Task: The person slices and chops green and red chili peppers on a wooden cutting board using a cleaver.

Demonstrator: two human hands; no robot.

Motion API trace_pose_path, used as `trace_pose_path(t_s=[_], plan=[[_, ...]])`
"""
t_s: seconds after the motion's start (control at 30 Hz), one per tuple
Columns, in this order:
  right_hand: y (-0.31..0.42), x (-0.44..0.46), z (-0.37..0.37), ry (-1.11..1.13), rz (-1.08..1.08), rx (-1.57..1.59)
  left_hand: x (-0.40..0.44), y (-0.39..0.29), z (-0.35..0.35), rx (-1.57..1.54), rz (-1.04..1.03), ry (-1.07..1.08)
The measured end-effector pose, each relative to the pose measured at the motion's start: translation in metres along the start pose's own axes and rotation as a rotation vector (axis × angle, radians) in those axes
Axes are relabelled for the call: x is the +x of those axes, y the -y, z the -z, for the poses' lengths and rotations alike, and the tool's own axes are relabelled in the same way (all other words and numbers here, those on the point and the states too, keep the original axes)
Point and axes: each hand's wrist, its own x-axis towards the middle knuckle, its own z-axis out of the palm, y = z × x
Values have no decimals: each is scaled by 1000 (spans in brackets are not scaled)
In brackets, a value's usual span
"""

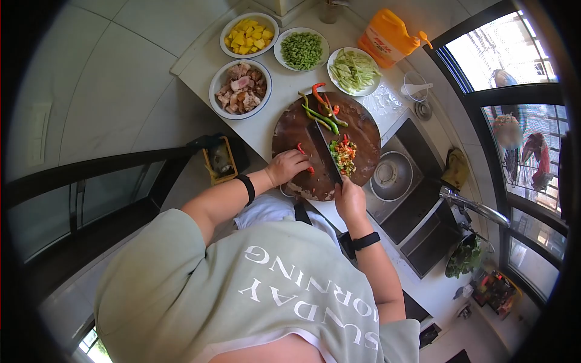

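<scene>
My right hand [349, 196] is wrapped round the handle of a dark cleaver [325, 153], whose blade lies across a round wooden chopping board [290, 130]. My left hand [288, 167] rests at the board's left edge, fingers together near small red chili pieces [310, 170]; what it holds, if anything, is hidden. Chopped red and green chili [344, 155] is heaped just right of the blade. Whole green chilies [319, 117] and red chilies [321, 95] lie at the board's far side.
Beyond the board stand bowls of yellow chunks [249, 37] and raw meat [242, 89], plates of chopped green beans [302, 51] and sliced green vegetable [353, 71], and an orange jug [389, 39]. To the right are a metal bowl [391, 176], sink [414, 148] and faucet [475, 206].
</scene>
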Motion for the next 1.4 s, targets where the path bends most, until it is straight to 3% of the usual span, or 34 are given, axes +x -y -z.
trace_pose_path(t_s=[0.13, 0.2, 0.67, 0.93, 1.0, 1.07, 1.13, 1.23, 1.3, 1.4], plan=[[-3, -13, -7, -15, 35, 8, -8, 3, -2, 19, -31, 41], [-2, -16, -9, 94, 20, -49, -8, 2, -5, 4, -25, 13], [6, -4, -29, 88, 55, -54, -8, 4, -7, -51, 22, -45], [22, 26, -46, 33, 70, -47, -12, 12, -16, 7, -15, 110], [28, 33, -31, 7, 51, -37, -10, 13, -17, 36, -61, 119], [43, 19, 5, 93, -128, 76, 2, 12, -17, 61, -140, 9], [17, 8, 7, -94, -118, 146, 19, 7, -11, -23, -122, 82], [5, -11, 27, -192, -145, 227, 53, 22, 4, 67, -69, 43], [-6, -21, 21, -120, -128, 187, 78, 38, 9, 95, 87, -157], [-15, -37, 2, 23, -43, 88, 97, 66, 6, 104, 90, -7]])
